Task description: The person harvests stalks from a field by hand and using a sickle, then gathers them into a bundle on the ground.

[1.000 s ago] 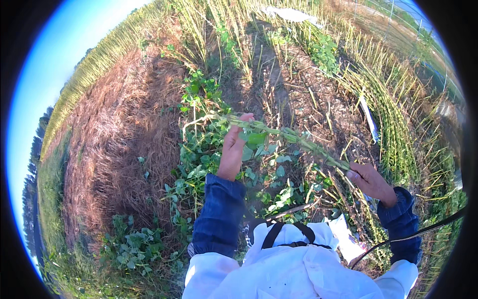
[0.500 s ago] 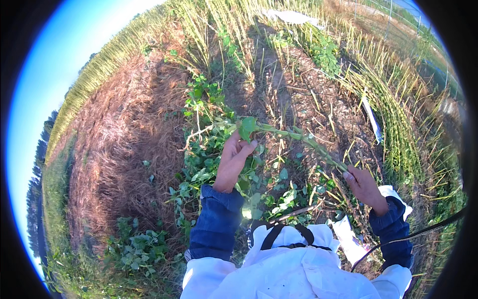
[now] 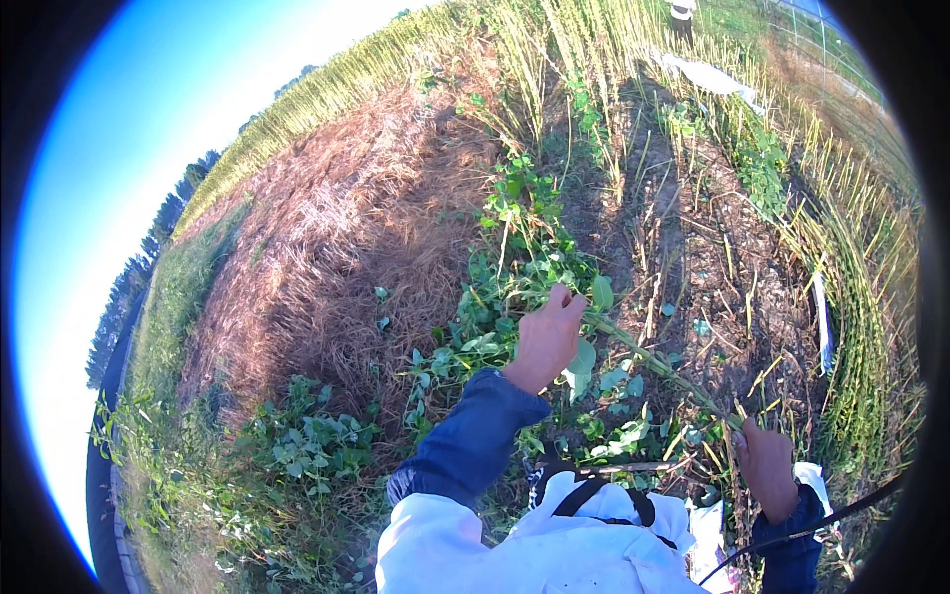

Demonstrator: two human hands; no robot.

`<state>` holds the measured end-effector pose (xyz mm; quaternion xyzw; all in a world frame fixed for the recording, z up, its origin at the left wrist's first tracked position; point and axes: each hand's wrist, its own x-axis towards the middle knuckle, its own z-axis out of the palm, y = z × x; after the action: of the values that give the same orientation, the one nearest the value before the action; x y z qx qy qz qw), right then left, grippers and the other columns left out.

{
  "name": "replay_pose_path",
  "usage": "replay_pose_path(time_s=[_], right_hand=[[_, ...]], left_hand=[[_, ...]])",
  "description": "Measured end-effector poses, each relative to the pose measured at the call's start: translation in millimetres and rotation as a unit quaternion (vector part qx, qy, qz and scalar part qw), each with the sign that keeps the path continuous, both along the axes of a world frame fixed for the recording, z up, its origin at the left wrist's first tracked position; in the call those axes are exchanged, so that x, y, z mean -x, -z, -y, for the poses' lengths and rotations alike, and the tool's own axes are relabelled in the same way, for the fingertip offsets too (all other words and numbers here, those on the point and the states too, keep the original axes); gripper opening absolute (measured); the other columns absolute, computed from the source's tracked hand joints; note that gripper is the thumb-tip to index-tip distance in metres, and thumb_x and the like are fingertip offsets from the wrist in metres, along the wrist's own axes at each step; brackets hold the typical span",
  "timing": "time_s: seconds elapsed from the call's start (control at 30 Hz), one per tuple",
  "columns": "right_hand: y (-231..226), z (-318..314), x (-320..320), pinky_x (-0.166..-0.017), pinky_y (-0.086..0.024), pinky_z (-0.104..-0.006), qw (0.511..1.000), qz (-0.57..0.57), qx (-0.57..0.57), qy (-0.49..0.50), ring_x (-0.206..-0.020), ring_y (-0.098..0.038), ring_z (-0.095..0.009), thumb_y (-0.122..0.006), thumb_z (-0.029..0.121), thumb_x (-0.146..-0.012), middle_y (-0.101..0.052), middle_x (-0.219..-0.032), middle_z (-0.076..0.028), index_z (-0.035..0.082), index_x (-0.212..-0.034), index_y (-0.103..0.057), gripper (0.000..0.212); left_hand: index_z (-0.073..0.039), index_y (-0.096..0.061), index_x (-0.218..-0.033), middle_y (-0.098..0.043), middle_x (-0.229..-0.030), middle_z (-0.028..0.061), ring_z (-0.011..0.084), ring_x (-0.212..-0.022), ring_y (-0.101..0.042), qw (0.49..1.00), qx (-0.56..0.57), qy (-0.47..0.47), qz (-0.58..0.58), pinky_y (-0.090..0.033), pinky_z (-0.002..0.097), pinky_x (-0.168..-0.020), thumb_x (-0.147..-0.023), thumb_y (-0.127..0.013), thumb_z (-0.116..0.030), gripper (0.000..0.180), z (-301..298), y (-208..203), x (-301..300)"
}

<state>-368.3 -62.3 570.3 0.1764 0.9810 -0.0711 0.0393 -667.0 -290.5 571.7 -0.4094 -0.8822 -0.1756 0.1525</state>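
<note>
A long green plant stalk [image 3: 658, 366], lined with pods, stretches between my two hands, slanting down to the right. My left hand [image 3: 549, 337] is closed around its upper, leafy end, with the back of the hand showing. A broad leaf [image 3: 580, 368] hangs just beside these fingers. At the lower right, my right hand [image 3: 767, 457] grips the thicker end of the stalk. Its fingertips are partly hidden. Low leafy vines [image 3: 480, 342] grow beneath and beside my left hand.
Dry brown grass [image 3: 327, 257] covers the ground on the left. Cut stalks [image 3: 856, 337] lie in a heap at the right, by a white strip [image 3: 822, 322]. Tall standing stalks [image 3: 554, 59] and a white sheet [image 3: 708, 77] are farther off. A person [image 3: 682, 14] stands in the distance. A dark strap [image 3: 841, 515] crosses near my right arm.
The view has swung left, so the field sits farther right. My left hand has turned from an open-looking pinch to a closed grip with its back up. The stalk stays between both hands.
</note>
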Motion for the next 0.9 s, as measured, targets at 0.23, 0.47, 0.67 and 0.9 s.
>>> replay_pose_path(time_s=[0.23, 0.47, 0.67, 0.9], right_hand=[[-28, 18, 2, -0.051, -0.037, -0.0499, 0.99, -0.046, 0.129, -0.03, -0.055, -0.051, -0.042, -0.051, 0.018, -0.09, -0.05, -0.056, -0.02, 0.003, -0.081, -0.045, 0.018], [-16, 11, -6, -0.05, -0.038, -0.0481, 0.996, -0.016, 0.071, -0.042, -0.054, -0.053, -0.038, -0.054, 0.019, -0.088, -0.052, -0.056, -0.016, 0.004, -0.086, -0.048, 0.017], [-23, 40, -1, -0.051, -0.039, -0.0434, 0.996, 0.037, 0.028, -0.079, -0.054, -0.056, -0.031, -0.058, 0.024, -0.086, -0.054, -0.058, -0.01, 0.006, -0.088, -0.051, 0.019], [-37, 7, -18, -0.051, -0.041, -0.043, 0.998, 0.017, -0.012, 0.051, -0.056, -0.056, -0.033, -0.056, 0.021, -0.088, -0.055, -0.063, -0.013, 0.005, -0.087, -0.049, 0.017]], left_hand=[[-0.009, -0.057, -0.098, -0.063, -0.09, 0.0077, 0.0308, -0.076, -0.062, 0.993, -0.099, 0.012, 0.069, -0.049, 0.0406, -0.063, -0.083, -0.057, -0.012, 0.015, 8, 9, 32], [-0.01, -0.054, -0.103, -0.051, -0.098, 0.0068, 0.0248, -0.091, -0.058, 0.955, 0.205, 0.208, -0.043, -0.05, 0.0372, -0.062, -0.07, -0.062, -0.001, 0.035, 6, 26, 21], [-0.009, -0.055, -0.102, -0.052, -0.097, 0.0084, 0.0287, -0.082, -0.062, 0.968, 0.204, 0.148, 0.001, -0.051, 0.0398, -0.063, -0.071, -0.062, -0.01, 0.032, 14, 61, 48], [-0.003, -0.058, -0.091, -0.061, -0.089, 0.0263, 0.0438, -0.087, -0.059, 0.962, -0.009, -0.228, 0.151, -0.047, 0.0486, -0.075, -0.084, -0.049, -0.02, 0.021, 61, 97, 169]])
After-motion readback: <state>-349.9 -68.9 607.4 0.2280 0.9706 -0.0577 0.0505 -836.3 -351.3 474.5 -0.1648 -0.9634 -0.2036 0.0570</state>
